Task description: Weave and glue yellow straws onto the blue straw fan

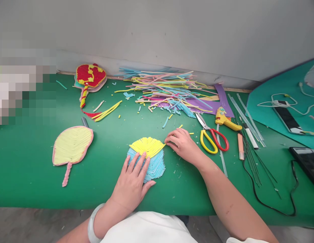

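Observation:
A fan-shaped craft piece lies in front of me, with a yellow pipe-cleaner top (144, 145) and a light blue lower part (158, 167). My left hand (133, 172) rests flat on its left side, fingers stretched over the blue rows and up to the yellow. At the yellow part's right corner, my right hand (183, 145) has its fingertips pinched together at the end of a yellow strip. The exact grip is small and partly covered by the fingers. Scissors (209, 133) with one yellow and one red handle lie right of my right hand.
Loose pipe cleaners (164, 84) are heaped at the back, with cut scraps around. A leaf-shaped fan (73, 145) and a red fan (91, 76) lie left. On the right are a yellow glue gun (225, 119), clear glue sticks (248, 118), wires, a cable and a phone (307, 165).

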The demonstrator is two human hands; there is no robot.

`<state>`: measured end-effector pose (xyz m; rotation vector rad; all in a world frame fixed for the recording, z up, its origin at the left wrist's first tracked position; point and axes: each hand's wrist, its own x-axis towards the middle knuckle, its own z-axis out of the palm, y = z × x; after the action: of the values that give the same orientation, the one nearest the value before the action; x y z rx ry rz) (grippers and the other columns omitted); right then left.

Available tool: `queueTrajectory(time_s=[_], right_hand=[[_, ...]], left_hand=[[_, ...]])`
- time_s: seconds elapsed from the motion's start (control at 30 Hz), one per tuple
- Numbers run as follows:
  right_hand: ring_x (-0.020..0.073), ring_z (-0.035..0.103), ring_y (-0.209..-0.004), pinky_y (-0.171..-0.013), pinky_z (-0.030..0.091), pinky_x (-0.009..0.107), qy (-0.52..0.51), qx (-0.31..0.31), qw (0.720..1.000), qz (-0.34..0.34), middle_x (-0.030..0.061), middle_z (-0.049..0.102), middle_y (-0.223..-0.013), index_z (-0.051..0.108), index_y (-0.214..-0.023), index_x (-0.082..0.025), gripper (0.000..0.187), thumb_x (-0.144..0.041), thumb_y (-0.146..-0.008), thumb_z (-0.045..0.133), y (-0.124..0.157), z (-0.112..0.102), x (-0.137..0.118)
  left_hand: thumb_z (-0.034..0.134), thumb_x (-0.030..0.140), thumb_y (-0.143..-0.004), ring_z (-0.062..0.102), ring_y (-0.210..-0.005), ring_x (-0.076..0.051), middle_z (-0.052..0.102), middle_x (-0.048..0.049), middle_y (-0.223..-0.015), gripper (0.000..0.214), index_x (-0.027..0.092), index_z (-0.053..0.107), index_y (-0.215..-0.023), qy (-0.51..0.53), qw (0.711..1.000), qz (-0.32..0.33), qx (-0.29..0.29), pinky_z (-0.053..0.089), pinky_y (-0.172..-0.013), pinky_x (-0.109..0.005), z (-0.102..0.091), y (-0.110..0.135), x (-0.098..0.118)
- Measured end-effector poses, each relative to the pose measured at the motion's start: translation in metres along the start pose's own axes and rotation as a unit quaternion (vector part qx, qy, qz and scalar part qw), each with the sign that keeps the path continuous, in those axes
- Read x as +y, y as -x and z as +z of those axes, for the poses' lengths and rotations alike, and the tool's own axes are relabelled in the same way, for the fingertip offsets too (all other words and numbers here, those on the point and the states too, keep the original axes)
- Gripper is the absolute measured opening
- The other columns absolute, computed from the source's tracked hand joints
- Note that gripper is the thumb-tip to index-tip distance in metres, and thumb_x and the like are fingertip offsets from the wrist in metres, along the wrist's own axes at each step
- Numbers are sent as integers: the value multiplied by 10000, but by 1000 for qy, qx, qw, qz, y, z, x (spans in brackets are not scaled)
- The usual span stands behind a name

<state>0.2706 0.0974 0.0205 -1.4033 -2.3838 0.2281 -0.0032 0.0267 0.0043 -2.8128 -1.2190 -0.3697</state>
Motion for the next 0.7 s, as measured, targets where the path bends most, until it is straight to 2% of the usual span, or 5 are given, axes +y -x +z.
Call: queueTrajectory(time_s=[0.23,0.57,0.7], right_hand=[[233,561,-966,-977,401,449,4,-2,1000,-1,64,674,-1018,669,-959,-240,115,-231,-990,558,0,3,0],[242,582,-973,-969,423,468,-6,-6,1000,2,74,674,-1022,679,-960,-247,115,-230,-977,567,0,3,2],[247,593,-1016,-975,438,482,-38,-2,999,4,76,667,-1057,672,-991,-247,142,-168,-937,568,2,-1,1]], left_hand=[[454,525,-998,471,-1371,-363,486,-150,-1523,617,107,493,-1450,-12,1000,5,-10,320,-1140,-564,-4,-2,0],[469,537,-989,447,-1397,-350,479,-138,-1532,641,154,434,-1503,13,1000,-11,-6,284,-1171,-562,-1,0,0],[472,531,-989,451,-1395,-348,471,-138,-1538,643,149,429,-1505,9,1000,-8,-3,278,-1176,-561,0,0,0]])
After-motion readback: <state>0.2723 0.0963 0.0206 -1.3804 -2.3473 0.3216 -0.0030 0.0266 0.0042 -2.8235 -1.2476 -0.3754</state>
